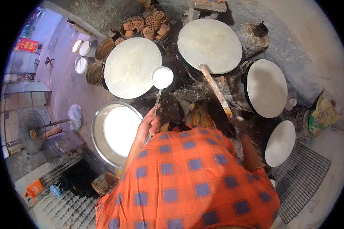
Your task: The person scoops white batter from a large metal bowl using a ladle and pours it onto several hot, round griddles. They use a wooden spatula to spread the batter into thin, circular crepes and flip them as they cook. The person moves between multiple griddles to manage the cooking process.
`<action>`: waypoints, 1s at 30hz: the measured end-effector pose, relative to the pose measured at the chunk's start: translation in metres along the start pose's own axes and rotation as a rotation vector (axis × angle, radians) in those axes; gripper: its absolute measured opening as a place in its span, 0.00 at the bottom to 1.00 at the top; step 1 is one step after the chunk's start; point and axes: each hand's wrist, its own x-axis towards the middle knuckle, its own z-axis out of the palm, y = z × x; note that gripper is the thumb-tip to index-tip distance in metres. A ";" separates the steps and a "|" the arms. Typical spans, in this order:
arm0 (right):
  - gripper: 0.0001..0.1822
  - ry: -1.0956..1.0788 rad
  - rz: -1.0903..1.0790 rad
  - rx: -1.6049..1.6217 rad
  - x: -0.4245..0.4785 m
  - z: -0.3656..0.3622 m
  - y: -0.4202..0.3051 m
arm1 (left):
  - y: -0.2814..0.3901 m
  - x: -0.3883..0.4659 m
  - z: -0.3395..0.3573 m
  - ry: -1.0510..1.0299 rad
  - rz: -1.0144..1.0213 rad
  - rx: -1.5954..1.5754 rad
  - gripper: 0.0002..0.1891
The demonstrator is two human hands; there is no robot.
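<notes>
My left hand (pixel 150 123) grips the handle of a metal ladle (pixel 162 78), whose bowl holds white liquid. The ladle bowl is over the right edge of a large round griddle covered with a pale layer (pixel 133 68). Left of that hand is a wide metal basin (pixel 97 128) with white liquid inside. My right hand (pixel 238 126), in deep shadow, is closed around the lower end of a flat wooden stick (pixel 215 86). The stick's far tip touches the near edge of a second pale-covered round griddle (pixel 209 46).
Two more pale round surfaces (pixel 267 88) (pixel 280 143) stand at the right, beside a wire rack (pixel 301 174). Baskets of perforated clay-coloured cylinders (pixel 152 24) are at the top. Several buckets (pixel 94 73) stand upper left; a fan (pixel 32 133) is at the left.
</notes>
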 end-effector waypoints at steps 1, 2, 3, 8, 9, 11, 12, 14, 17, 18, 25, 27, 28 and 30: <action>0.23 -0.023 0.032 -0.002 0.002 -0.011 0.009 | 0.001 -0.001 -0.001 0.010 0.007 0.014 0.22; 0.23 -0.046 0.065 -0.005 0.006 -0.020 0.018 | 0.002 -0.002 -0.001 0.021 0.015 0.027 0.22; 0.22 -0.070 0.097 -0.011 0.010 -0.032 0.027 | 0.003 -0.003 -0.001 0.031 0.017 0.042 0.21; 0.26 -0.224 0.200 -0.147 0.019 -0.083 0.042 | 0.002 -0.009 -0.017 0.014 0.040 0.008 0.22; 0.30 -0.256 0.206 -0.196 0.020 -0.091 0.038 | 0.001 -0.011 -0.019 0.024 0.045 0.005 0.22; 0.31 -0.266 0.333 -0.376 0.010 -0.084 0.001 | 0.001 -0.016 -0.023 0.049 0.058 -0.003 0.22; 0.31 -0.282 0.404 -0.400 0.004 -0.080 -0.009 | 0.000 -0.018 -0.027 0.038 0.060 -0.002 0.22; 0.31 -0.313 0.455 -0.503 -0.002 -0.073 -0.019 | -0.001 -0.025 -0.031 0.068 0.053 -0.002 0.22; 0.30 -0.351 0.383 -0.751 -0.006 -0.064 -0.025 | -0.003 -0.038 -0.039 0.111 0.075 0.026 0.23; 0.30 -0.358 0.356 -0.834 -0.008 -0.061 -0.025 | -0.004 -0.042 -0.045 0.114 0.085 0.042 0.23; 0.28 -0.333 0.733 -0.115 -0.031 -0.034 -0.018 | -0.013 -0.077 -0.073 0.222 0.130 0.016 0.24; 0.28 -0.436 0.622 -0.412 -0.030 -0.012 -0.027 | -0.016 -0.089 -0.080 0.234 0.146 -0.017 0.25; 0.28 -0.469 0.548 -0.563 -0.023 -0.003 -0.017 | -0.017 -0.096 -0.084 0.231 0.157 -0.029 0.25; 0.29 -0.491 0.388 -0.875 0.003 0.003 0.024 | -0.019 -0.111 -0.093 0.225 0.177 -0.047 0.25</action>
